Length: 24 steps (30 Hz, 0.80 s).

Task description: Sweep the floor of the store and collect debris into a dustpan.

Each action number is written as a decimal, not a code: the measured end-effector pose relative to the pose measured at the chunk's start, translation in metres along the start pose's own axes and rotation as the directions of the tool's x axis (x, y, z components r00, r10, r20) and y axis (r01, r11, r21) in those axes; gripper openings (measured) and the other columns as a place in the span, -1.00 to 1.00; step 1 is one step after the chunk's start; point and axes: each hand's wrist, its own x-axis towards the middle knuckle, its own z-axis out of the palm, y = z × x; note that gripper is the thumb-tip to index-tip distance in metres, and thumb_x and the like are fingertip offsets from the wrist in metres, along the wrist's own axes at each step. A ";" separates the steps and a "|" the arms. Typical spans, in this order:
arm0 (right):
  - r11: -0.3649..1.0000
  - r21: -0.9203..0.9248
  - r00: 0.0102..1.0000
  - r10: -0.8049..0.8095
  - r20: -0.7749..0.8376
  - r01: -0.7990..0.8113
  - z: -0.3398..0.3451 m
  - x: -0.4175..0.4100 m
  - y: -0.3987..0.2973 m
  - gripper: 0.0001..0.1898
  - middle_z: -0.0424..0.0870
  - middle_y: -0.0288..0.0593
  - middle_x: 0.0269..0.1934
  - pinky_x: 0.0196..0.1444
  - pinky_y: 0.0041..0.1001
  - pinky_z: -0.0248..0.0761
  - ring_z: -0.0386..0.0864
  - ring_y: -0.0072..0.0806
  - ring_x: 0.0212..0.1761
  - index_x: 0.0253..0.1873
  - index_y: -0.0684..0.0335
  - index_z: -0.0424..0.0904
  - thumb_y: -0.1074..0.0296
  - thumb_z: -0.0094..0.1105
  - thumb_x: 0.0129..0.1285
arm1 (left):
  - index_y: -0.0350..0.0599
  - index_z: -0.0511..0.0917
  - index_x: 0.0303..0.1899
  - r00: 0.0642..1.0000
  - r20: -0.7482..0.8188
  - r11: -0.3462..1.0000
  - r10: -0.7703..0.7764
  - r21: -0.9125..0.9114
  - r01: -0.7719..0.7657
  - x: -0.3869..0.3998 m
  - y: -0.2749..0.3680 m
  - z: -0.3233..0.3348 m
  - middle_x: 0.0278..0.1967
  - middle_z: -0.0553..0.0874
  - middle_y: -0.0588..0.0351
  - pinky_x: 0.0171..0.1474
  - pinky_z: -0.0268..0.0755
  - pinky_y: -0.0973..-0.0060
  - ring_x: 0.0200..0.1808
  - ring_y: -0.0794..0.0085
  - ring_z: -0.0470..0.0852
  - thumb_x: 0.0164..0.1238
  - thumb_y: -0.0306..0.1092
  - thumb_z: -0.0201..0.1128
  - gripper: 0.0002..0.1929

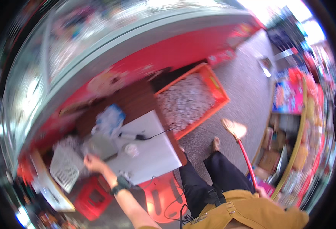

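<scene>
My left hand (93, 163) reaches over the left edge of the table, close to a greyish box or packet (102, 146) and a white slotted plastic basket (66, 166). Blur hides whether its fingers hold anything. My right hand (262, 192), low at the right and partly hidden by my sleeve, grips the red handle (246, 160) of a broom. The broom's pale head (234, 128) is to the right of my feet. On the table's white sheet (156, 160) are a small round whitish item (131, 149), a white tool with a black cable (132, 136) and a blue-and-white plastic bag (110, 118).
An orange crate (205, 117) of small pale pieces stands beyond the wooden table (136, 100). Orange (162, 197) and red (93, 197) plastic stools stand near me. A glass display counter (128, 37) curves ahead; packed shelves (296, 137) line the right. A loose cable hangs by the orange stool.
</scene>
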 end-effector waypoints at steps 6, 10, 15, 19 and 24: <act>0.989 -0.033 0.989 -0.145 0.018 0.146 0.019 0.001 -0.043 -0.84 0.41 -0.40 -0.62 -0.55 -0.63 0.13 0.31 -0.67 -0.63 -0.32 0.27 0.55 0.36 0.12 -0.03 | -0.19 0.48 -0.22 0.935 0.193 0.915 -0.299 -0.221 0.338 -0.097 0.040 -0.059 -0.40 0.58 0.05 -0.51 0.49 0.53 -0.48 0.39 0.59 0.19 -0.33 0.17 -0.82; 0.989 0.063 0.975 -0.140 0.170 0.131 -0.017 0.022 -0.086 -0.86 0.36 -0.39 -0.64 -0.71 -0.66 0.20 0.29 -0.68 -0.72 -0.26 0.26 0.44 0.39 0.13 0.08 | -0.17 0.45 -0.31 0.820 0.448 0.864 -0.356 -0.177 0.471 -0.145 0.006 -0.065 -0.48 0.53 0.11 -0.51 0.46 0.54 -0.49 0.41 0.57 0.13 -0.35 0.18 -0.85; 0.963 0.004 0.953 -0.267 0.141 0.269 -0.060 0.068 -0.132 -0.84 0.38 -0.34 -0.69 -0.74 -0.56 0.26 0.35 -0.62 -0.77 -0.32 0.27 0.37 0.33 0.08 0.05 | -0.15 0.42 -0.37 0.610 0.662 0.854 -0.436 0.092 0.512 -0.248 0.097 -0.041 -0.55 0.46 0.16 -0.52 0.45 0.53 -0.51 0.42 0.54 0.06 -0.38 0.18 -0.86; 0.911 -0.095 0.899 -0.372 0.230 0.402 -0.085 0.094 -0.190 -0.76 0.43 -0.23 -0.70 -0.68 -0.51 0.34 0.42 -0.52 -0.74 -0.29 0.33 0.34 0.26 0.05 0.05 | -0.17 0.43 -0.35 0.537 0.780 0.874 -0.321 0.025 0.486 -0.309 0.220 -0.031 -0.51 0.48 0.13 -0.56 0.45 0.51 -0.58 0.39 0.53 0.11 -0.40 0.18 -0.88; 0.869 -0.072 0.837 -0.446 0.316 0.490 -0.098 0.119 -0.265 -0.73 0.45 -0.16 -0.67 -0.63 -0.46 0.38 0.47 -0.47 -0.71 -0.28 0.35 0.34 0.25 0.05 0.04 | -0.15 0.45 -0.29 0.404 0.891 0.945 -0.207 0.076 0.318 -0.365 0.301 0.011 -0.43 0.50 0.14 -0.50 0.48 0.50 -0.48 0.38 0.56 0.15 -0.33 0.22 -0.84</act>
